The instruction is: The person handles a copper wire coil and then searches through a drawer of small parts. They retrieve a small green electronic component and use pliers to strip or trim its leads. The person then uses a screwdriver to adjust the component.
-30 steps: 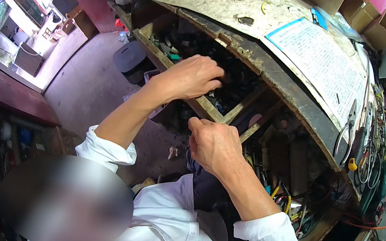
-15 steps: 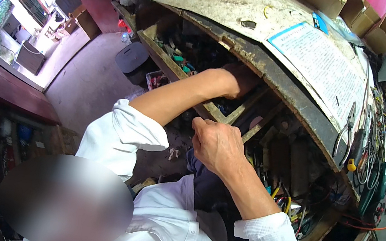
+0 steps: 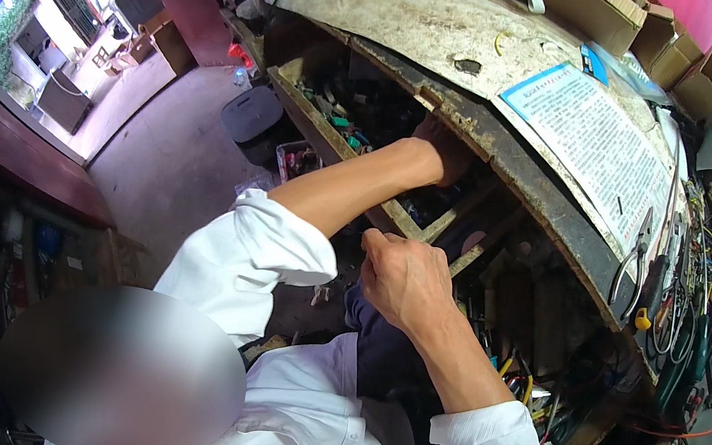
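Observation:
A wooden drawer (image 3: 319, 130) stands pulled out from under the workbench, with several small green and dark parts (image 3: 339, 121) lying inside. My left hand (image 3: 443, 151) reaches into it beneath the bench top. Its fingers are hidden in shadow, so their grip does not show. Right at the drawer's near corner, my right hand (image 3: 410, 281) is closed, knuckles up and fingers curled. Whatever those fingers hold, if anything, is out of sight below the hand.
Above the drawer, the worn bench top (image 3: 387, 15) carries a printed sheet (image 3: 586, 133), pliers (image 3: 632, 264) and cardboard boxes (image 3: 590, 9). More tools (image 3: 525, 386) fill an open space below on the right. A dark bin (image 3: 252, 119) stands on the floor beyond the drawer.
The whole view has shifted slightly, so the bench and drawer appear a little lower and to the right. My left hand stays inside the drawer; my right hand remains closed at its corner.

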The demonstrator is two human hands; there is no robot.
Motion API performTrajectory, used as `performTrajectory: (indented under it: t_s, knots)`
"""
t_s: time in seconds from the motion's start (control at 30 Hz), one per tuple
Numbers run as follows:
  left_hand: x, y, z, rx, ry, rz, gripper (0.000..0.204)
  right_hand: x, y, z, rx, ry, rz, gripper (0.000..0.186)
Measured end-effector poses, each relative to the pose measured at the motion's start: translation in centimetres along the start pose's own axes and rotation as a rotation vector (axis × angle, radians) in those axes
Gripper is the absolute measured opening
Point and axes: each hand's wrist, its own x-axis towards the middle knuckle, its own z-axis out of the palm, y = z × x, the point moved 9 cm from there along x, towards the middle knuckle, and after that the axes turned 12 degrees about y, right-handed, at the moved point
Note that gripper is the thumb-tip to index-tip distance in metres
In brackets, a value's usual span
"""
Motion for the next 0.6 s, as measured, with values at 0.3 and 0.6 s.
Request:
performTrajectory:
  t_s: [0.3,0.6]
  knots:
    - [0.0,-0.8,0.0,-0.048,-0.028,0.036,0.041,0.1,-0.1,0.1,-0.002,0.002,-0.006,0.011]
    - [-6.1,-1.8,-2.5,-0.239,-0.548,-0.005,0.03,0.0,-0.1,-0.1,0.005,0.038,-0.02,0.012]
